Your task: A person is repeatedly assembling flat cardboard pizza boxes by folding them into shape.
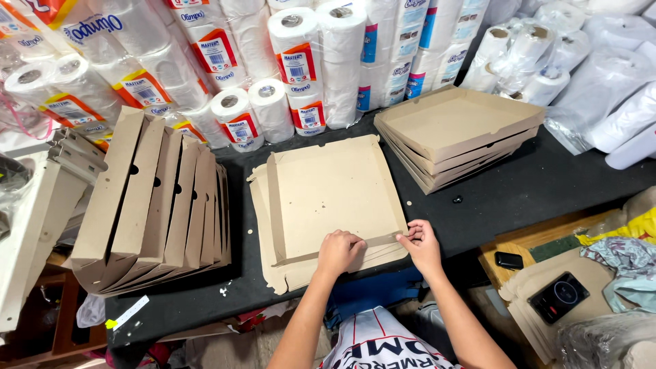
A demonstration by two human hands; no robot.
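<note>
A flat brown cardboard box blank [328, 195] lies on top of a small pile of blanks in the middle of the black table [526, 191]. Its left flap is folded up. My left hand [339, 250] presses on the near flap of the blank, fingers curled over the fold. My right hand [421, 244] pinches the near right corner of the same flap.
Several folded boxes [154, 205] stand on edge at the left. A stack of shallow box trays [454, 133] sits at the back right. Wrapped paper rolls [294, 61] line the back. A phone [558, 297] and a small dark object [508, 260] lie on a wooden stand at the right.
</note>
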